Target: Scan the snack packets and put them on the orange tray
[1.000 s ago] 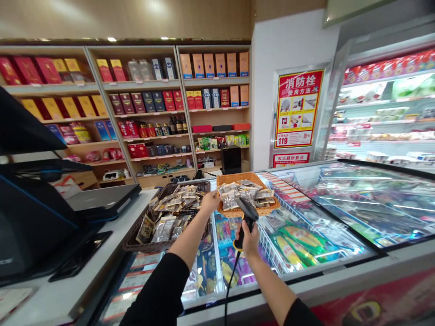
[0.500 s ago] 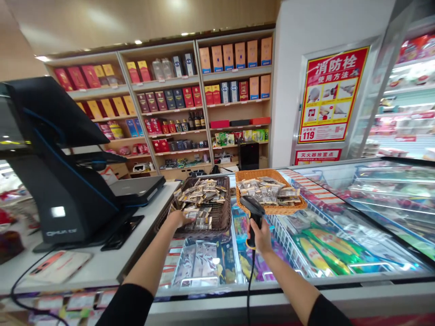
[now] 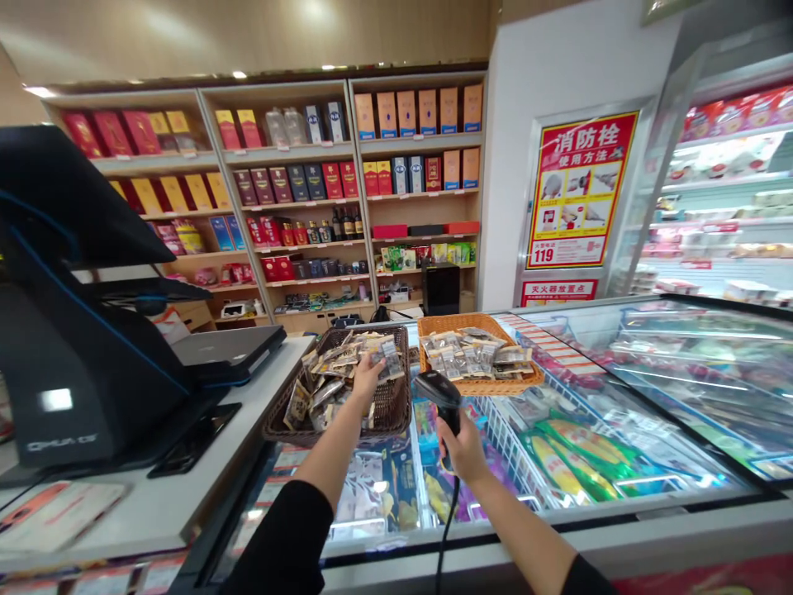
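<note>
My left hand [image 3: 366, 382] is over the dark brown woven basket [image 3: 404, 402], its fingers closed on a small clear-and-tan packet [image 3: 391, 360]. Several similar packets [image 3: 328, 372] lie jumbled in that basket. My right hand [image 3: 464, 448] grips a black barcode scanner [image 3: 439, 392] by its handle, with the scanner's head pointing up and left, just right of the brown basket. A cable [image 3: 447, 529] hangs from the handle. Behind the scanner stands an orange woven basket [image 3: 477, 386], which also holds packets [image 3: 474, 351].
Both baskets rest on a glass-topped freezer [image 3: 595, 364] full of packaged goods. On the left counter [image 3: 248, 413] are a black checkout terminal [image 3: 80, 330], a dark phone-like slab [image 3: 195, 438] and a pale phone box [image 3: 59, 514]. Shelves of boxes [image 3: 291, 186] line the back wall.
My left hand has moved from the near left of the brown basket to its right and farther back. The scanner has shifted slightly left and tilted. The view has turned right.
</note>
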The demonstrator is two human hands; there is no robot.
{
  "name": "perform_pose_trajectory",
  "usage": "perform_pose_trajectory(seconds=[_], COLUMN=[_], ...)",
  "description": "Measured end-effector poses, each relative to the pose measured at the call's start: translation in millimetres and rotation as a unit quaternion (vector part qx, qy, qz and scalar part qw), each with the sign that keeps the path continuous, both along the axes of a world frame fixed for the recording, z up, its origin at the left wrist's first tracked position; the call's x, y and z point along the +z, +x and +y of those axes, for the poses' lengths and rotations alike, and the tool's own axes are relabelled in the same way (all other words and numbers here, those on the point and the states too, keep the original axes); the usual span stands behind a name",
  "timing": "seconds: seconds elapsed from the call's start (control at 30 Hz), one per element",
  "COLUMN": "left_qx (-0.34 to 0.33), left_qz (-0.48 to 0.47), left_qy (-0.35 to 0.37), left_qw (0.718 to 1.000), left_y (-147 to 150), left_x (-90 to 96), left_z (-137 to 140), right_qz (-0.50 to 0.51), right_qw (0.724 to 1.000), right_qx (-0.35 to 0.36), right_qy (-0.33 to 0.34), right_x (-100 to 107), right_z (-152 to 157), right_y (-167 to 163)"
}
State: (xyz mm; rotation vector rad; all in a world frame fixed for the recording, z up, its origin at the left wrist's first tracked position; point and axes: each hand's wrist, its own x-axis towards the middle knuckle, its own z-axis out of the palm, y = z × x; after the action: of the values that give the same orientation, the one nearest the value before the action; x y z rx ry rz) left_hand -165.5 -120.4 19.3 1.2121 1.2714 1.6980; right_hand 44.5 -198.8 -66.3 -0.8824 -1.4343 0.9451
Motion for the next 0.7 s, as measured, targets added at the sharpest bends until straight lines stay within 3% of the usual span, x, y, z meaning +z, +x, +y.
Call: perform_pose_trajectory(seconds=[0.1,0.27,0.7], left_qx=[-0.011,-0.049,-0.023], left_qz=[-0.015,-0.011,0.02], left_qy=[0.013,0.019,0.008], left_qw=[1.0,0.999,0.999], left_y=[4,2,6], left_x=[-12.3,-12.0,-8.3], left_z=[2,-3,-7], right_qz=[-0.089,-0.16,-0.054], right_qw=[0.996,0.983,0.998], right_qx=[-0.015,-0.022,0.0], right_qy=[0.029,0.09,0.028], right_x=[7,17,17], right_z=[-4,-8,-10], right_y=[0,-6,-5])
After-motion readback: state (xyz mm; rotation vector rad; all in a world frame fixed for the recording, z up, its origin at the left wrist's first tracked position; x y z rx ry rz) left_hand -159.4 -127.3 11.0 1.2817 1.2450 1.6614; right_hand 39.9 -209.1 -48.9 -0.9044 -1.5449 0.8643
